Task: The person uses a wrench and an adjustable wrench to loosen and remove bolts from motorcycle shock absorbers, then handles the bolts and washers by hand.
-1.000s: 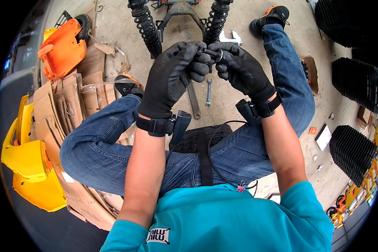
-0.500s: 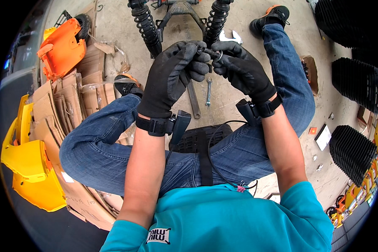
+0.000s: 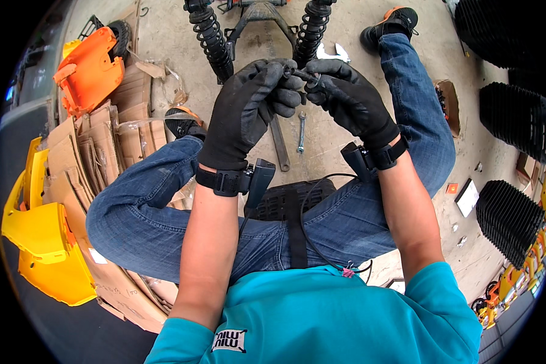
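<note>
Both my hands wear black gloves and meet in front of a black frame (image 3: 261, 13). Between them is a small dark rod-like part (image 3: 303, 75), perhaps a bolt. My left hand (image 3: 241, 112) is closed on its rounded left end, thumb and forefinger pinching it. My right hand (image 3: 355, 106) is closed too, its thumb and fingers pinching the right end, where a thin ring partly shows. Fingers hide much of the part. On the floor just below the hands lie a silver wrench (image 3: 301, 132) and a long dark flat bar (image 3: 279, 144).
Two coil-spring shock absorbers (image 3: 211, 39) stand beyond my hands. A white part (image 3: 333, 53) lies near the right one. Flattened cardboard (image 3: 73, 161), orange panels (image 3: 91, 67) and yellow panels (image 3: 39, 233) are at left. Black ribbed stacks (image 3: 508, 221) and an open box (image 3: 448, 109) are at right.
My right fingertips have shifted slightly around the dark part, and the pale ring shows less than before. My left hand has hardly moved.
</note>
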`<action>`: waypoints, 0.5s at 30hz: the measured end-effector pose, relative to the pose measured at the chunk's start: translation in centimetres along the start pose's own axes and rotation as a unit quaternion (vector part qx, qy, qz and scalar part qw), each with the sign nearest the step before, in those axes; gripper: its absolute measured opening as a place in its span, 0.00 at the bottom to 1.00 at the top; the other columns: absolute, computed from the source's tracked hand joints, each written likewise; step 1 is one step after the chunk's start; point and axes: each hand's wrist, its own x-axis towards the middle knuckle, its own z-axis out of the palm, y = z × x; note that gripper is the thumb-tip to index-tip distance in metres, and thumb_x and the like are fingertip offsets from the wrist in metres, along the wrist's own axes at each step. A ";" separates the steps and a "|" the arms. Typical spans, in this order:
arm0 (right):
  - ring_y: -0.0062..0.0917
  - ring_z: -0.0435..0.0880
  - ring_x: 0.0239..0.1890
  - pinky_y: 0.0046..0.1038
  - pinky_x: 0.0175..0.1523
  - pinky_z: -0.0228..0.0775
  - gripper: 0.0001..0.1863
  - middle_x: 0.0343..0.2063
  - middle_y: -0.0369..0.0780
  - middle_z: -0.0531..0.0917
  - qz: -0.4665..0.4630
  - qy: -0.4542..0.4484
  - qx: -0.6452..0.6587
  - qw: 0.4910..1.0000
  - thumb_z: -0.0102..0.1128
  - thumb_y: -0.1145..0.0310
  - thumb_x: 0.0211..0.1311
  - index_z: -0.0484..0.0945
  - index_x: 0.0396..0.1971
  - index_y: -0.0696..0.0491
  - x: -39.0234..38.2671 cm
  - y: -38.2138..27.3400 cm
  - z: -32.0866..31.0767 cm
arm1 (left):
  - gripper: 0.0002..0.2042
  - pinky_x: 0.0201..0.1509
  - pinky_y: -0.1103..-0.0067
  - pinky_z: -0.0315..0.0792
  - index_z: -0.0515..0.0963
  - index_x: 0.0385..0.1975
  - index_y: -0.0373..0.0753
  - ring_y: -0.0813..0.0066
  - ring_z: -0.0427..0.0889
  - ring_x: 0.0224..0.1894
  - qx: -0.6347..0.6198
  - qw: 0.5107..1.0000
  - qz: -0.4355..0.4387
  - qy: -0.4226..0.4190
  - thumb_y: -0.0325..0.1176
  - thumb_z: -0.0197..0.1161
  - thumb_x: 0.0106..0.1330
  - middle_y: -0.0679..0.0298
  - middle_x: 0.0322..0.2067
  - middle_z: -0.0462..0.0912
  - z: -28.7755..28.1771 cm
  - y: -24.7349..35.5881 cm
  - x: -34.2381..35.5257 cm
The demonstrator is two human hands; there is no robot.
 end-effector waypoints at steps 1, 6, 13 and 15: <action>0.21 0.84 0.45 0.22 0.51 0.79 0.16 0.43 0.39 0.83 -0.002 -0.002 -0.003 1.000 0.60 0.73 0.68 0.76 0.54 0.58 0.0 0.0 0.0 | 0.18 0.34 0.82 0.76 0.73 0.52 0.28 0.76 0.83 0.33 -0.003 1.000 0.000 -0.003 0.38 0.56 0.74 0.57 0.38 0.84 -0.1 0.0 0.0; 0.21 0.84 0.44 0.22 0.51 0.78 0.16 0.43 0.39 0.83 -0.003 -0.012 -0.010 1.000 0.61 0.73 0.66 0.76 0.53 0.57 -0.1 -0.2 0.1 | 0.17 0.36 0.81 0.79 0.73 0.52 0.27 0.74 0.85 0.34 -0.024 0.999 0.011 -0.019 0.36 0.55 0.74 0.56 0.39 0.84 -0.5 -0.2 0.0; 0.19 0.80 0.41 0.21 0.47 0.74 0.19 0.40 0.36 0.81 -0.017 0.006 -0.084 0.996 0.65 0.72 0.63 0.76 0.53 0.58 -0.2 -0.7 0.8 | 0.18 0.37 0.81 0.79 0.73 0.52 0.28 0.75 0.84 0.34 0.000 1.000 0.001 -0.013 0.37 0.56 0.73 0.57 0.39 0.84 -0.5 -0.1 0.0; 0.18 0.79 0.40 0.21 0.47 0.73 0.21 0.40 0.36 0.81 -0.020 0.011 -0.121 0.992 0.66 0.70 0.62 0.76 0.54 0.58 -0.2 -0.8 0.9 | 0.18 0.37 0.82 0.79 0.73 0.52 0.28 0.76 0.84 0.34 0.005 1.000 0.006 -0.015 0.38 0.56 0.73 0.57 0.39 0.84 -0.5 -0.2 0.0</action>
